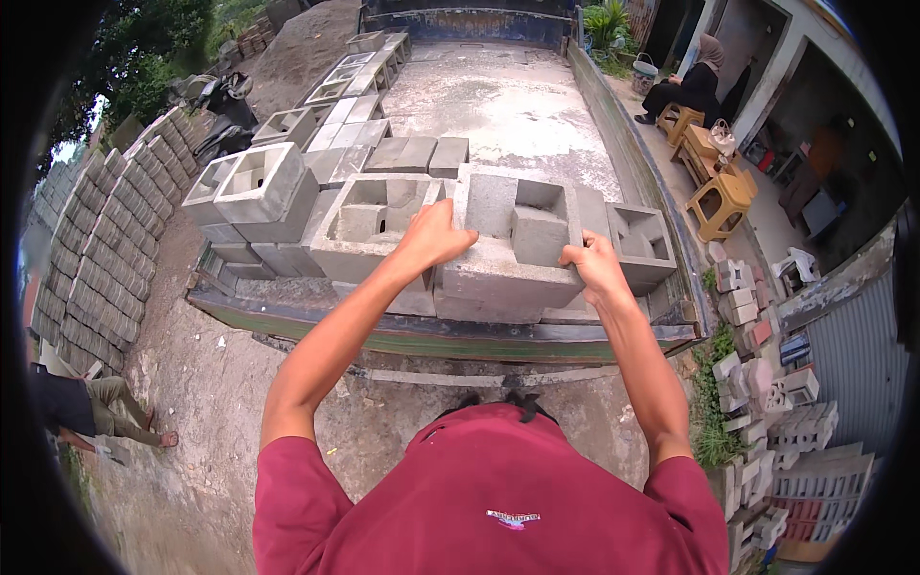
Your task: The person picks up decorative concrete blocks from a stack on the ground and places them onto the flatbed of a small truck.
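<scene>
A grey hollow concrete block [508,278] sits at the near end of a truck bed [508,105], its open cavities facing up. My left hand [433,238] is closed on the block's left side, thumb over the top edge. On the opposite side my right hand [598,264] grips the block's right wall, fingers curled and partly hidden. Another hollow block [337,247] stands close by on the left, just under my left wrist. To the right of my right hand lies one more hollow block [644,251], lower down.
Several blocks [331,134] line the bed's left side. The tailgate edge [460,335] runs in front of me. Stacked grey slabs [105,259] stand left, with a motorbike [225,115] behind. One person [81,407] is at lower left; another [690,81] sits at right near yellow stools [724,201].
</scene>
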`<move>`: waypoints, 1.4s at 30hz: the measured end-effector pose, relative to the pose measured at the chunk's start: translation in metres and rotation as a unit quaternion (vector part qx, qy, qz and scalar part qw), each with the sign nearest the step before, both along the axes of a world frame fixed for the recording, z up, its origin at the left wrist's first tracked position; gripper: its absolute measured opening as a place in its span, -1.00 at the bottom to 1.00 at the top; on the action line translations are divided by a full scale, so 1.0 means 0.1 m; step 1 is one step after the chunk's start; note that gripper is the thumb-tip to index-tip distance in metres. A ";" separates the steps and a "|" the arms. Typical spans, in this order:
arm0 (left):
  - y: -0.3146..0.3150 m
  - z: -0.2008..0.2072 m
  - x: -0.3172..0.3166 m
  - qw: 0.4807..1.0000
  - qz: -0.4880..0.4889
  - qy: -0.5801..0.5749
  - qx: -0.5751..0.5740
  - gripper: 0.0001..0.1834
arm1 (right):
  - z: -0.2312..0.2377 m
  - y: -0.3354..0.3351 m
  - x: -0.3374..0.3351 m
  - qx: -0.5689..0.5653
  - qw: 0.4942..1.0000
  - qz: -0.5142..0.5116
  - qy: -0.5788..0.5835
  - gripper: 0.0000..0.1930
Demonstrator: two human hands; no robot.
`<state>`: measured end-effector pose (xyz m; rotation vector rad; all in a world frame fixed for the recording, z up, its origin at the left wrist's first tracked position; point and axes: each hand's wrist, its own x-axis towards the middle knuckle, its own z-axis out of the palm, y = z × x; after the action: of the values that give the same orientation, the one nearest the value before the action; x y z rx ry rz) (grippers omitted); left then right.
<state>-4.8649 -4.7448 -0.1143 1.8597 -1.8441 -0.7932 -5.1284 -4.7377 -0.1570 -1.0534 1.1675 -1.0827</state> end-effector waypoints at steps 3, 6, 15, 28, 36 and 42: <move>-0.06 -0.11 0.06 0.990 -0.028 -0.116 -0.073 -0.43 | -0.09 -0.15 0.06 0.016 1.000 0.010 -0.003 -0.76; -0.12 -0.17 0.12 0.992 -0.022 -0.114 -0.051 -0.39 | -0.11 -0.22 0.12 0.032 0.999 0.022 -0.010 -0.77; -0.24 -0.22 0.13 0.988 -0.027 -0.131 -0.074 -0.09 | -0.10 -0.30 0.17 0.017 0.998 -0.009 -0.059 -0.69; -0.34 -0.24 0.24 0.975 -0.106 -0.162 -0.108 0.11 | -0.15 -0.40 0.25 0.017 1.000 -0.016 -0.005 -0.46; -0.35 -0.28 0.31 0.980 -0.072 -0.164 -0.090 0.08 | -0.14 -0.33 0.31 0.008 1.000 -0.016 -0.019 -0.45; -0.34 -0.34 0.37 0.987 -0.074 -0.140 -0.002 -0.05 | -0.12 -0.28 0.30 -0.007 1.000 0.010 0.025 -0.42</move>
<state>-4.8280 -4.7793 -0.1486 1.9301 -2.1732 -0.5981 -5.0982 -4.7659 -0.1688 -1.1058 1.1877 -1.0551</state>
